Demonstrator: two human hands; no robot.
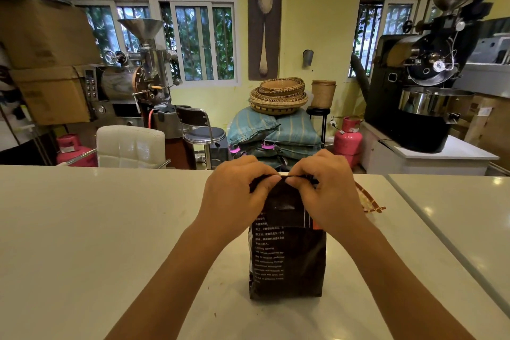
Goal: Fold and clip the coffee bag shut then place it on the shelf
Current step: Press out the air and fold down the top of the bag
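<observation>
A black coffee bag (288, 257) with white print stands upright on the white counter (110, 229), near the middle. My left hand (234, 190) pinches the left part of the bag's top edge. My right hand (325, 190) pinches the right part, with the thumbs nearly meeting at the centre. The top edge is pressed flat between my fingers. A brown and cream patterned item (368, 200), perhaps the clip, lies on the counter just behind my right hand, partly hidden.
A second white counter (455, 215) adjoins on the right across a seam. Beyond the counter's far edge stand a white chair (129, 145), a bar stool (202, 132), stacked sacks with woven baskets (278, 94), pink gas cylinders (346, 138) and two coffee roasters (425, 85). No shelf is in view.
</observation>
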